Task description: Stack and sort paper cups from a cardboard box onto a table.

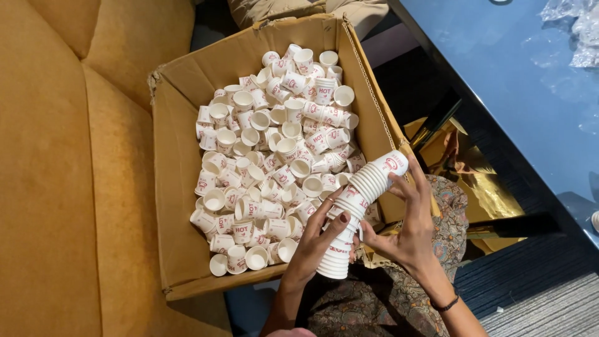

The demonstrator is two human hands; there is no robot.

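**Two hands holding a stack of paper cups beside a full box**

At far left lies a mustard-yellow sofa (56, 187), its cushions flush against an open cardboard box (175, 206). The box is heaped with loose cups (268, 156), small, white and red-printed, lying at every angle. Over the box's lower right corner, the left hand (318, 240) grips a long stack (359, 203) of nested cups; its fingers (334, 209) are clamped around the stack's lower half, thumb across the front. The stack tilts, its open end low near the box edge, its closed end up and to the right. The right hand (409, 231) holds the upper part, fingers curled on the far side, one fingertip touching the top cup; a dark band circles its wrist. Patterned fabric lies beneath both hands. At right, a glossy dark-blue surface (518, 81) bears crumpled clear plastic (574, 25) in its top corner.
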